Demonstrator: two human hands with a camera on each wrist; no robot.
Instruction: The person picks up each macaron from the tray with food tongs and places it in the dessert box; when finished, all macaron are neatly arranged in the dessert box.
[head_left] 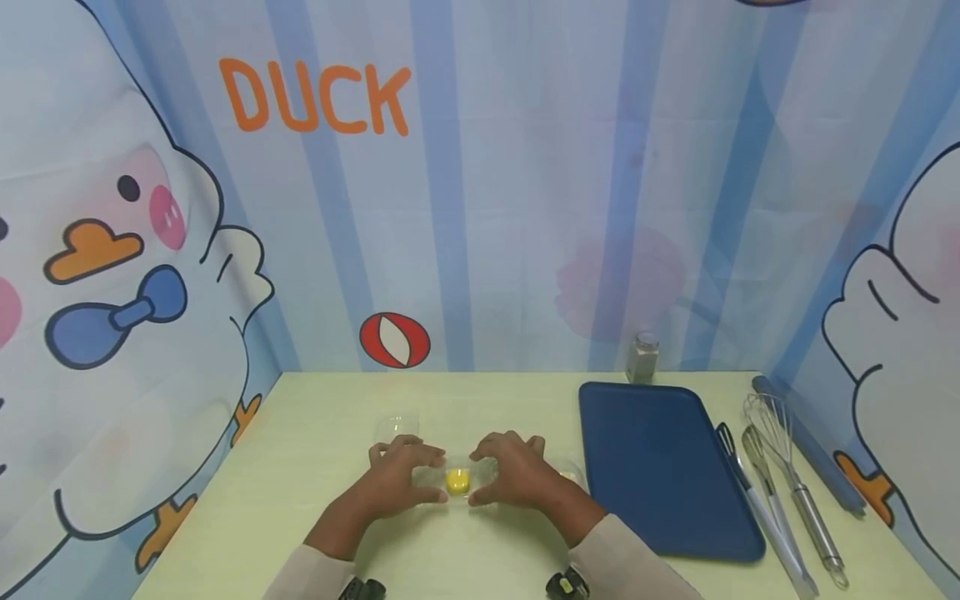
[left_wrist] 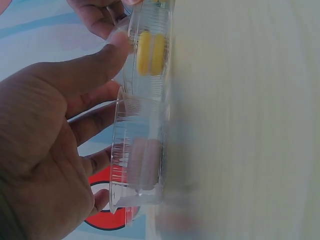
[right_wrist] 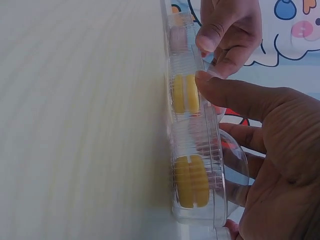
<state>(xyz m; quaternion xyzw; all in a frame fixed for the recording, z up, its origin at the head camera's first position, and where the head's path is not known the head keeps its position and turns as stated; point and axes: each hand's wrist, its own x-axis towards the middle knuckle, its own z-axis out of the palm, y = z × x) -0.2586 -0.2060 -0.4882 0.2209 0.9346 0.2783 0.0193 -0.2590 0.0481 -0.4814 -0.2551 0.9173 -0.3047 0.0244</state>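
Note:
My left hand (head_left: 396, 479) and right hand (head_left: 519, 473) face each other around a small clear plastic container (left_wrist: 142, 85). Inside it is a yellow macaron (head_left: 458, 481). Both thumbs are at its near side and the forefingers at the far side, gripping its edges. A second clear container (left_wrist: 116, 172) with a pink macaron (left_wrist: 145, 164) stands under my left palm. Below my right palm is a third clear container (right_wrist: 220, 200), holding a yellow macaron (right_wrist: 191, 181). The remaining fingertips are partly hidden behind the plastic.
Behind my left hand lies another clear plastic piece (head_left: 396, 427). To the right are a dark blue tray (head_left: 667, 471), a whisk (head_left: 806, 508), slim grey-handled utensils (head_left: 772, 517) and a grey rolling pin (head_left: 813, 450). A small jar (head_left: 642, 358) stands at the back edge, before a printed curtain (head_left: 517, 192).

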